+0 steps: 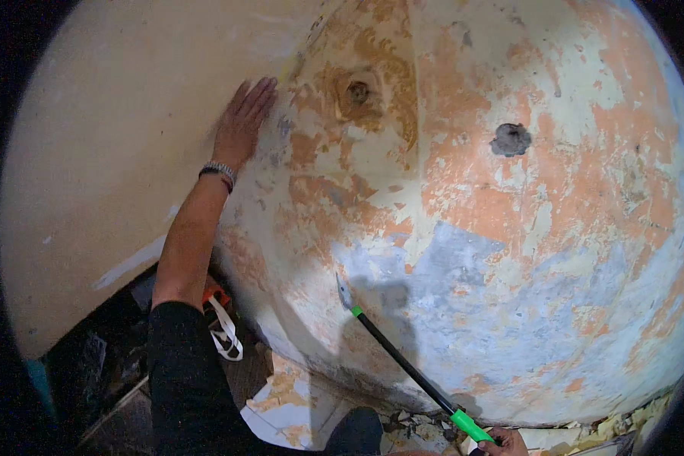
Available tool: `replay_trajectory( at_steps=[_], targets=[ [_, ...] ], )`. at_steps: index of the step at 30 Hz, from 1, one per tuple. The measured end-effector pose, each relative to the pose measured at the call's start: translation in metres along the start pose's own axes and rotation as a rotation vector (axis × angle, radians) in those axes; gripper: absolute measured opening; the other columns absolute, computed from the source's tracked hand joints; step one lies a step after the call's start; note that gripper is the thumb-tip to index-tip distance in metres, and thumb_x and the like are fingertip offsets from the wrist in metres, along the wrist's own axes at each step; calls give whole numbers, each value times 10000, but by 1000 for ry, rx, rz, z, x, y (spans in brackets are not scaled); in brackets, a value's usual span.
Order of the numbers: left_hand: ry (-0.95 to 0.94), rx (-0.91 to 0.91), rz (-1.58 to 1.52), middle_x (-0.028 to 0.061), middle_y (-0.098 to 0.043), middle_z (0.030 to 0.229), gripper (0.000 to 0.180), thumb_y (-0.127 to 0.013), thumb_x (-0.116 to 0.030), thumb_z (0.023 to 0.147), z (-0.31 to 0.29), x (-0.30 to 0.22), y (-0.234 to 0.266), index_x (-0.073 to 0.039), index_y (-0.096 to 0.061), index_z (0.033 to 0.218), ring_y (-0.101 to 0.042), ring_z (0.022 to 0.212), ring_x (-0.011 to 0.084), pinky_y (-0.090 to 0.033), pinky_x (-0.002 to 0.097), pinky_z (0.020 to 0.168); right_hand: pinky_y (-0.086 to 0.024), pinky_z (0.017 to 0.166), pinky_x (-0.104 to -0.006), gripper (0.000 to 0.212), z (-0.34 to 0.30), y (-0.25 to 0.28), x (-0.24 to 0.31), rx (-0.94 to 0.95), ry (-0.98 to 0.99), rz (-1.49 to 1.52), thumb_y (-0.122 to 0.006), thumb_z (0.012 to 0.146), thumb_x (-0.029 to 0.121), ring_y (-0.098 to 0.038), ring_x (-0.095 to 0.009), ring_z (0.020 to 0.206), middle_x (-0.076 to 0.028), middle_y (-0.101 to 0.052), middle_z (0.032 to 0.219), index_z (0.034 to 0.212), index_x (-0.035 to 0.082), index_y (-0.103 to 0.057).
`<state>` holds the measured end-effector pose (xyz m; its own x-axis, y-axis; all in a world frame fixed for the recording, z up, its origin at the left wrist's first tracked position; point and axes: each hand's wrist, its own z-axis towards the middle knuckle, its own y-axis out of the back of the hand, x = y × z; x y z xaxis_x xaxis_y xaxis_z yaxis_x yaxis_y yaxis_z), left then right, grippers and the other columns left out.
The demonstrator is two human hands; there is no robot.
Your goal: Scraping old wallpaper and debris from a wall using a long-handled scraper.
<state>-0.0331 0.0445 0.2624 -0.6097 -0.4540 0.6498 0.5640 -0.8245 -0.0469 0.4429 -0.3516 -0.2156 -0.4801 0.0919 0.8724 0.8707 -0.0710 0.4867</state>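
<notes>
My left hand (243,121) lies flat against the wall near the corner, its fingers stretched out and nothing in it. A metal watch band and a dark bracelet circle that wrist. At the lower edge my right hand (507,442) is closed around the green grip of a long-handled scraper (403,362), partly cut off by the picture's edge. The scraper has a black shaft, a green collar and a grey metal blade. It slants up to the left, its blade at the patchy wall (471,205); whether the blade touches the surface I cannot tell.
Orange, cream and grey patches cover the wall, which has a square-edged hole (359,93) and a grey round patch (511,140). A smooth beige wall (114,144) adjoins at left. Peeled scraps (285,403) litter the floor; a white strap (226,334) hangs beside my left arm.
</notes>
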Motion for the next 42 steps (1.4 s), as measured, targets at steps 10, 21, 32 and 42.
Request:
replay_trajectory(
  at_steps=[10,21,32,42],
  targets=[
    [-45,348,122,40,-118,1579,695,-493,-228,851,-57,-52,-52,-65,-241,1478,-55,1457,168,7,393,1198,-381,502,-247,163,-7,5,43,13,15,87,-635,895,177,-484,-83,544,3,-572,636,949,25,-655],
    [-183,676,359,-4,-77,1586,667,-381,-202,941,-202,-80,-183,-95,-54,1513,-35,1459,188,30,354,1189,-389,541,-269,160,-29,-6,56,-221,95,15,-660,869,172,-477,-101,608,-28,-592,716,928,23,-642],
    [348,1110,-548,138,-139,1562,728,-467,-401,930,-280,-88,-146,-69,-159,1499,-97,1449,289,-133,497,1161,-427,586,-257,113,-20,16,24,89,101,194,-606,876,95,-504,-87,651,-13,-595,744,973,39,-612],
    [369,642,-910,267,-349,1435,763,-619,-343,845,-272,-75,-252,-5,-281,1439,-314,1338,399,-268,447,1124,-402,568,-241,95,-36,17,19,-13,-50,259,-603,866,56,-489,-86,627,2,-572,732,961,49,-599]
  ],
)
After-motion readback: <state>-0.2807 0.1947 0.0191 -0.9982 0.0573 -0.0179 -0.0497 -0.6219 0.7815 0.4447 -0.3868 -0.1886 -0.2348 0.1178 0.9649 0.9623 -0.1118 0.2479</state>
